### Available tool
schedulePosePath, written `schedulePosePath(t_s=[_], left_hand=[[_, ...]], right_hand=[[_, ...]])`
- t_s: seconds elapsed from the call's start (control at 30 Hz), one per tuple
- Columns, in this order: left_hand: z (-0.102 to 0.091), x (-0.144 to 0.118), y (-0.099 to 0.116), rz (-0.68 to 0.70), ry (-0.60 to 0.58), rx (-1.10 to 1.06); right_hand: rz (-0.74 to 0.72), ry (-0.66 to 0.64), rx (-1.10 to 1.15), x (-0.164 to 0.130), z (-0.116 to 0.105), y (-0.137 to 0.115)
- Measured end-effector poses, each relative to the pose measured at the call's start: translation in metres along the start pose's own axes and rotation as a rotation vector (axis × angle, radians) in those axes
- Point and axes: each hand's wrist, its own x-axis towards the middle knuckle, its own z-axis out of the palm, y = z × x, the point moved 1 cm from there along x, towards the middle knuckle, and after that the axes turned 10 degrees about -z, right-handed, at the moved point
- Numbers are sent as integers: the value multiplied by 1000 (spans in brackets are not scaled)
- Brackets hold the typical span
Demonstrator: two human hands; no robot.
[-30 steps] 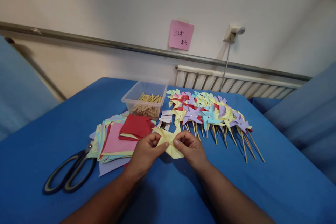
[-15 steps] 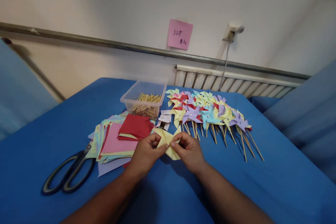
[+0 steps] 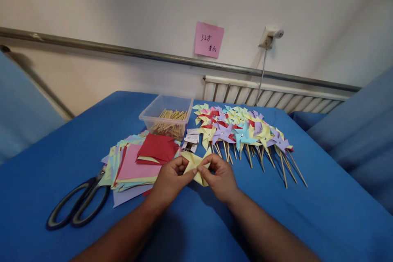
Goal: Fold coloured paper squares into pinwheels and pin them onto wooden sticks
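Observation:
Between my two hands is a pale yellow paper pinwheel (image 3: 193, 160), its corners folded in toward the middle. My left hand (image 3: 172, 176) pinches its left side, with the thumb near the centre. On the right side my right hand (image 3: 220, 175) pinches it too, thumb and fingertips close to the centre. Both thumbs nearly meet there, and the fingertips hide part of the folds. The pinwheel is held above the blue table cover (image 3: 196, 229). Just behind it lie small white cards (image 3: 190, 139) with dark bits on them.
Stacked coloured paper squares (image 3: 138, 163) lie to the left, beside large dark-handled scissors (image 3: 78, 202). A clear plastic box (image 3: 167, 108) of wooden sticks (image 3: 172, 120) stands behind them. Finished pinwheels on sticks (image 3: 242, 133) are piled at back right. A radiator (image 3: 236, 94) lines the wall.
The view has shifted very slightly, so the table items appear a little further left. Both hands keep their pinch on the yellow pinwheel, with hardly any movement.

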Motion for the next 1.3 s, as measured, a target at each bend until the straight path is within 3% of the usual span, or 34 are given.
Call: schedulePosePath(t_s=[0.2,0.43,0.6,0.83,1.03,1.3], left_hand=[[0,0,-2,-43,-6,-29],[0,-1,-1,-50,2,-60],[-4,5,-5,-41,30,-29],[-3,3,-5,-46,9,-33],[1,-1,-1,-65,-29,-72],[-13,7,6,5,227,-101]], right_hand=[[-26,26,-47,-1,1,-3],[74,72,549,1,7,1],[170,20,615,2,5,8],[228,-4,525,3,8,10],[180,-34,460,4,9,12],[117,-35,44,14,-10,28]])
